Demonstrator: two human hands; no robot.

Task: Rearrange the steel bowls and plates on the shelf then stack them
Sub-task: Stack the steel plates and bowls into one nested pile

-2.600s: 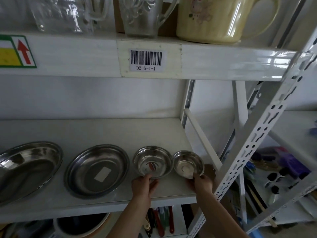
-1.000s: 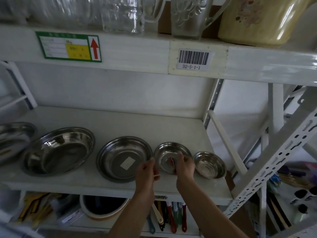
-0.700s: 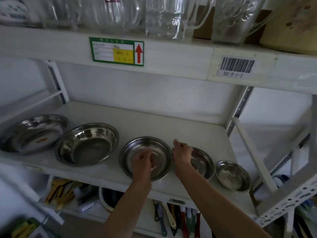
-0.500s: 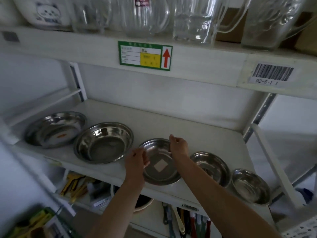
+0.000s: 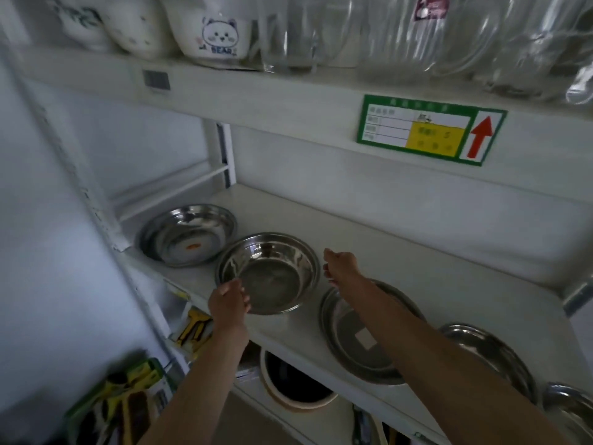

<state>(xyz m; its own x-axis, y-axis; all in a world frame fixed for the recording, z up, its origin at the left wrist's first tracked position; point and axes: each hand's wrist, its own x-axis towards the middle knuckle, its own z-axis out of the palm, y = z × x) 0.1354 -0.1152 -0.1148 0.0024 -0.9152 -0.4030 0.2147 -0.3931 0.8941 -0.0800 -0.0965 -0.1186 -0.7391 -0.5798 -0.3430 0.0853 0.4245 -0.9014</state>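
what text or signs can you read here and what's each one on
"BEAR": under the bear face on the white ceramic bowl, top shelf.
Red up arrow: green-bordered label on the upper shelf edge; its text is too blurred to read.
Dark tag on the same edge: unreadable.
Pink sticker on a glass jug: unreadable.
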